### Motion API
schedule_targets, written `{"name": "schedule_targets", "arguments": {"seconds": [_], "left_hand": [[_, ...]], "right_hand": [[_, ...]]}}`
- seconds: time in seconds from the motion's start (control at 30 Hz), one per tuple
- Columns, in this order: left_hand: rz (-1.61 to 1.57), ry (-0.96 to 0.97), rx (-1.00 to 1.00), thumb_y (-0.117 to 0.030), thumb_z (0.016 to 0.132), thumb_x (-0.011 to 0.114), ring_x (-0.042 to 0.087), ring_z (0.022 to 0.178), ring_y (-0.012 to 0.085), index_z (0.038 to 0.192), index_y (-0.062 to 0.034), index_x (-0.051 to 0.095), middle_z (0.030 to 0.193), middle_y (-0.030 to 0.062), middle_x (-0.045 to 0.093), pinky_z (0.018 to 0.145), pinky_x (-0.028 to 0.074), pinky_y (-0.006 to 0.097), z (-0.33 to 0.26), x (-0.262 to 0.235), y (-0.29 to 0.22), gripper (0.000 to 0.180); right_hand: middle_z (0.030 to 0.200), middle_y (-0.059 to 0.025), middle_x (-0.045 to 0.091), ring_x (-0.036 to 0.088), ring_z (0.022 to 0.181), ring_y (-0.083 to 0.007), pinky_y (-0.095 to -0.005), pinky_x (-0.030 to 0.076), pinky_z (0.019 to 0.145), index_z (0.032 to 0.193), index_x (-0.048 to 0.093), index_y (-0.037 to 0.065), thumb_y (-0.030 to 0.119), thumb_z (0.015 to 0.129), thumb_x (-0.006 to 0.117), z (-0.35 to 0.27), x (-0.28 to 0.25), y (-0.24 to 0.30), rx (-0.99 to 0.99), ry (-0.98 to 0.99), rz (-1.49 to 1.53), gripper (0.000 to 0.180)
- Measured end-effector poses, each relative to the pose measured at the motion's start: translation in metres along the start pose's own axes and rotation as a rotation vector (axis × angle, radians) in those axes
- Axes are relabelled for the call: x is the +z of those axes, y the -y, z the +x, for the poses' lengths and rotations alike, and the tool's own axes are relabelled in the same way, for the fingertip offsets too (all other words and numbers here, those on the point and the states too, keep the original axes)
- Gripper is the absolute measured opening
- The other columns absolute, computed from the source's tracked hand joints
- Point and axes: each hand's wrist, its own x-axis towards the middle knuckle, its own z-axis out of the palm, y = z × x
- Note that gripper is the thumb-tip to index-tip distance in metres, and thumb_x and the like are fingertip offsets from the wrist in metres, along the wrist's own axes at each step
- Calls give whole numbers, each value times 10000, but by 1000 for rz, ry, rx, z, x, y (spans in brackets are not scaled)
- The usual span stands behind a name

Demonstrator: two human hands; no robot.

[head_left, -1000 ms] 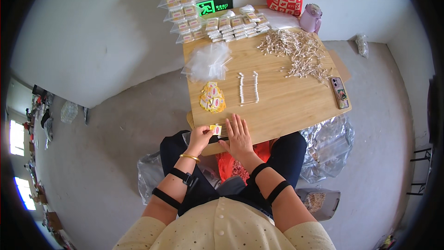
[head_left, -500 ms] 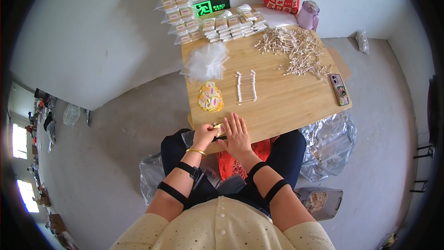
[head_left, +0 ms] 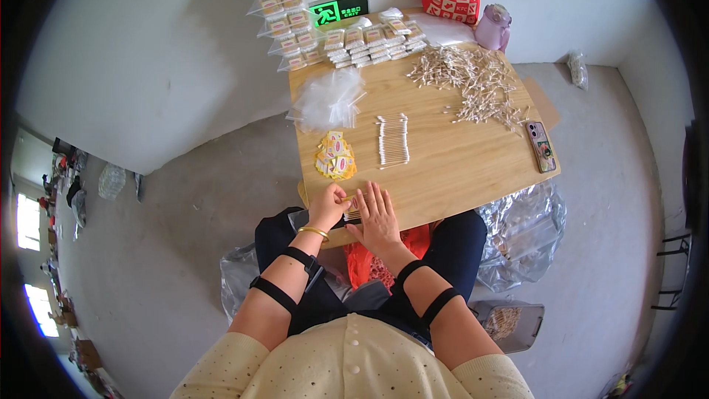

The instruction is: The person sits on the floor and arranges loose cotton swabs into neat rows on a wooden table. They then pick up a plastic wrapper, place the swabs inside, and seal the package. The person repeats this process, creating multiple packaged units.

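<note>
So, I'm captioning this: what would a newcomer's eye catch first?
Probably the red bag at the far right of the wooden table, and the loose cotton swabs heaped before it. A green sign stands far left; the left hand and right hand are at the near edge.

The table (head_left: 443, 170) before you is pale wood with faint grain. Toward its left side, your cards (head_left: 336, 156) are yellow and white with red marks; nearer its middle, your row of swabs (head_left: 394, 140) is white-tipped. At its far edge, the bag (head_left: 451, 0) is red, patterned white, and the jug (head_left: 492, 28) lilac. On the table's near side, your top (head_left: 325, 362) is cream with dark specks.
</note>
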Motion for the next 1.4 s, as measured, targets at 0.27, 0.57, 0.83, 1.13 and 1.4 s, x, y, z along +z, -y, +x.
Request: {"name": "schedule_targets", "arguments": {"seconds": [0.27, 0.57, 0.83, 1.13, 1.4], "left_hand": [[20, -42, 54, -255, 844, 807, 703, 734, 246, 980, -81, 665, 783, 70, 713, 668, 538, 382, -12, -11, -9, 262], [615, 13, 20, -337, 845, 724, 734, 797, 335, 840, -40, 726, 811, 152, 735, 692, 579, 444, -56, -39, -2, 296], [663, -14, 44, -284, 777, 698, 712, 721, 353, 748, -44, 733, 752, 158, 715, 661, 567, 454, -39, -32, 0, 244], [286, -61, -92, -344, 786, 717, 700, 692, 325, 736, -77, 709, 700, 115, 703, 634, 537, 438, -48, -37, 14, 272], [318, -22, -82, -351, 788, 716, 719, 733, 307, 787, -97, 739, 738, 107, 723, 656, 555, 428, -47, -40, 9, 255]], "right_hand": [[1686, -254, 181, 126, 1585, -376, -522, 107, 1285, 1630, 281, 103, 612, 957, 543, -1, 5, 0, -5, -17, 3, 883], [1688, -257, 167, 115, 1586, -380, -520, 106, 1286, 1635, 255, 93, 604, 966, 536, 0, 7, 0, -11, -13, 17, 888], [1694, -254, 144, 88, 1592, -375, -524, 79, 1289, 1635, 260, 100, 631, 970, 503, 4, 14, 19, -23, 16, 12, 884], [1701, -230, 150, 93, 1595, -358, -526, 74, 1288, 1633, 284, 140, 581, 1003, 474, 4, 17, 28, -57, 32, -30, 792], [1703, -226, 152, 107, 1592, -363, -534, 85, 1284, 1630, 291, 150, 575, 994, 502, 8, 22, 35, -79, 48, -65, 793]]}}
